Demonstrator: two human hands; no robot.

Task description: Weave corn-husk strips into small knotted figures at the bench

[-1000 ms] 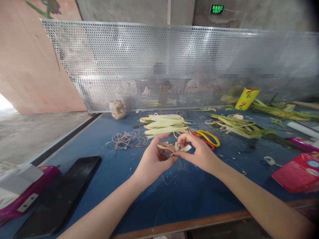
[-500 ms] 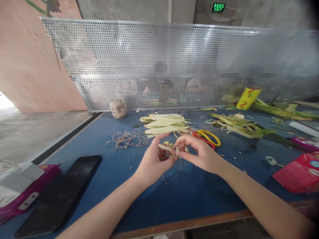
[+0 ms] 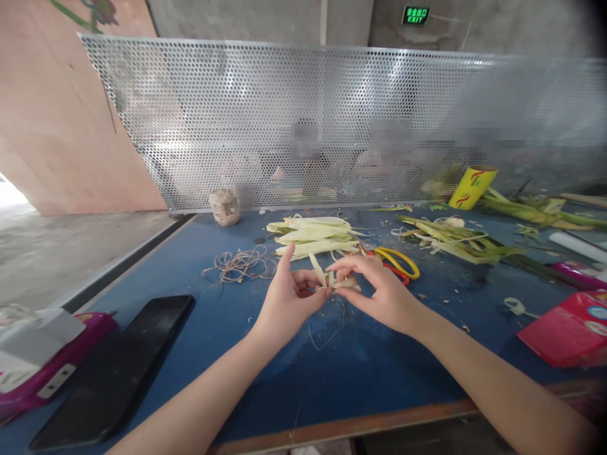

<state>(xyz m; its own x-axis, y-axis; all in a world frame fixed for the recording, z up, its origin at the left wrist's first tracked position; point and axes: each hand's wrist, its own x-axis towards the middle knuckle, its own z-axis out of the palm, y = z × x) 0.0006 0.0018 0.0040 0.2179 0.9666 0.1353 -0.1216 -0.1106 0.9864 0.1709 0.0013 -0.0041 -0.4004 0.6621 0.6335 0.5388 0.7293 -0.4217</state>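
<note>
Above the blue table (image 3: 199,278), both my hands meet on a small bundle of pale leaf strips (image 3: 332,279). My left hand (image 3: 287,302) pinches it from the left with thumb and lower fingers while the index finger points up. From the right, my right hand (image 3: 379,287) closes its fingertips on the same strips. One strip end sticks up between the hands. Thin fibres hang below the bundle onto the table.
Behind the hands lie a pile of pale strips (image 3: 313,235), yellow-and-red scissors (image 3: 396,262), a coil of twine (image 3: 239,265) and a twine ball (image 3: 224,207). Green leaves (image 3: 455,240), a yellow cup (image 3: 472,186), a red pack (image 3: 569,328) sit right; a black phone (image 3: 118,360) left. Perforated metal screen (image 3: 332,120) behind.
My left index finger has lifted and straightened. A strip end now stands up between the hands. My right fingers have shifted a little on the bundle; both hands stay in place.
</note>
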